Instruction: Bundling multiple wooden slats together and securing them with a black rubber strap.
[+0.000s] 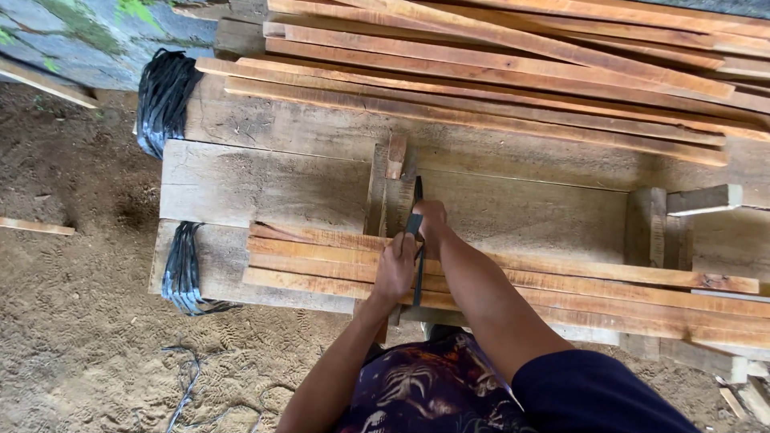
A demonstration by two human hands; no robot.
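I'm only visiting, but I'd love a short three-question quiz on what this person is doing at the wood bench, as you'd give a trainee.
1. True or false: both hands are on the dark strap.
2. What do the wooden slats under the hands rest on? A) the dirt ground B) a plank workbench C) a metal cart
3. Where do the bundles of dark straps hang?

Key:
1. True: the left hand and right hand both grip the dark strap.
2. B: the wooden slats lie on the plank workbench.
3. Over the bench's left end, one bundle of dark straps farther away, another nearer.
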